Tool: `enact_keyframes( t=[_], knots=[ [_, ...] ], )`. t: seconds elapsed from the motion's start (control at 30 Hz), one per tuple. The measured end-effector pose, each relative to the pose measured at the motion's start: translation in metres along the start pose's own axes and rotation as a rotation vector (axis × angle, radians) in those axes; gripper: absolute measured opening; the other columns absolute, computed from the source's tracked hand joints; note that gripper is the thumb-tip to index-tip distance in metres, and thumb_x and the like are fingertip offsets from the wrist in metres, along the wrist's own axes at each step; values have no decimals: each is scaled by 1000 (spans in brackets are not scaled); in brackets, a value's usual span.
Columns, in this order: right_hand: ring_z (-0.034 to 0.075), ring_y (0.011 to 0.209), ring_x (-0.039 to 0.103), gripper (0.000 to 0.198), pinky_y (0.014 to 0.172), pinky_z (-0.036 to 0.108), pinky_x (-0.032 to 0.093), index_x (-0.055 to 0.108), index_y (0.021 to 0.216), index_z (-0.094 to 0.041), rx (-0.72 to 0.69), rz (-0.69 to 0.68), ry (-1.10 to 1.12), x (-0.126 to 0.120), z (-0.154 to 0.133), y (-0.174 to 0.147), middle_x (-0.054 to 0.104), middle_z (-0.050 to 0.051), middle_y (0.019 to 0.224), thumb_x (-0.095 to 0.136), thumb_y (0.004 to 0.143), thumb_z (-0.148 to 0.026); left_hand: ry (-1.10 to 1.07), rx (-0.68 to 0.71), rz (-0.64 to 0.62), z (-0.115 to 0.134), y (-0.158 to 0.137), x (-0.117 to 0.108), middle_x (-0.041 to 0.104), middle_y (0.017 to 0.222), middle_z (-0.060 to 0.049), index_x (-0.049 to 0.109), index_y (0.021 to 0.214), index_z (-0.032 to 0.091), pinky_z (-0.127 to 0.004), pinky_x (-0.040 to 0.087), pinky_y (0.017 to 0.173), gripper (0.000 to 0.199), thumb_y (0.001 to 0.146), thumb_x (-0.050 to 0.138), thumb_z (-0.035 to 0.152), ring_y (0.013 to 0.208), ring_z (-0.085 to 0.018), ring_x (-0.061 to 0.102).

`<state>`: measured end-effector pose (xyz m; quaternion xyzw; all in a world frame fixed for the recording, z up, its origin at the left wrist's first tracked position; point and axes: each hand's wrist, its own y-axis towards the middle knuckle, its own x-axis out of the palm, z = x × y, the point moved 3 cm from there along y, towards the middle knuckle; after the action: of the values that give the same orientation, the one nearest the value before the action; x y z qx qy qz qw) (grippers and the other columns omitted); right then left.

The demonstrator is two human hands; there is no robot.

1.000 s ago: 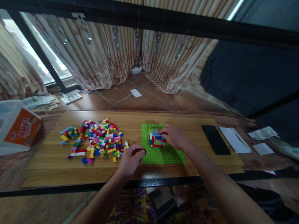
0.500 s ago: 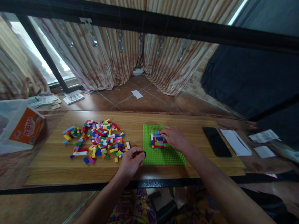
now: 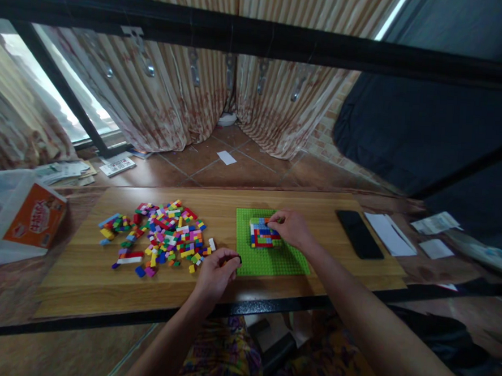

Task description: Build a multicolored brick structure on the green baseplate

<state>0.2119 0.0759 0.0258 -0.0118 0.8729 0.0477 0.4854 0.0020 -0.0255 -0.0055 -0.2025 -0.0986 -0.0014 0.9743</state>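
Green baseplate [image 3: 272, 261]: right hand [image 3: 293, 229] fingertips pinching brick build [image 3: 262, 233]; left hand [image 3: 217, 271] curled, gripping black piece [image 3: 238, 259].

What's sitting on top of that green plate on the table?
On the green baseplate sits a small block of coloured bricks. The right hand rests on its far right corner, hiding the bricks there.

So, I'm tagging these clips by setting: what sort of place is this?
Likely a room in a home: long curtains over windows, a tiled floor, and a wooden table with toy bricks.
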Motion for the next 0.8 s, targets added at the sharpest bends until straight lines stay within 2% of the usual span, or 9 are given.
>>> enact_keyframes(
  t=[0.23, 0.5, 0.67, 0.8],
  knots=[
    [17, 86, 58, 11, 81, 30, 43, 73, 81, -20, -174, -36, -81, 1, -9, -8, 65, 4, 90, 62, 80, -17, 25, -8, 2, -4, 2, -1, 52, 46, 6, 59, 75, 15, -16, 21, 38, 24, 62, 68, 33, 37, -4, 35],
    [16, 88, 56, 14, 85, 29, 42, 69, 81, -16, -216, -63, -147, -1, -13, -8, 62, 6, 91, 55, 85, -14, 24, -5, 2, -3, 1, -3, 52, 46, 6, 59, 75, 15, -17, 20, 38, 26, 62, 69, 35, 36, -4, 33],
    [18, 88, 57, 16, 85, 30, 42, 71, 80, -18, -203, -70, -170, -2, -10, -7, 64, 6, 90, 56, 84, -15, 41, -9, 6, -4, 1, -3, 51, 46, 6, 60, 76, 15, -17, 21, 39, 26, 63, 69, 36, 38, -5, 36],
    [18, 80, 59, 13, 76, 30, 44, 74, 78, -21, -63, -30, -117, -1, -3, -4, 67, 6, 87, 62, 78, -17, 36, -1, 10, -5, 2, -3, 55, 49, 4, 60, 76, 15, -17, 21, 38, 27, 62, 70, 36, 38, -4, 36]
  ],
)
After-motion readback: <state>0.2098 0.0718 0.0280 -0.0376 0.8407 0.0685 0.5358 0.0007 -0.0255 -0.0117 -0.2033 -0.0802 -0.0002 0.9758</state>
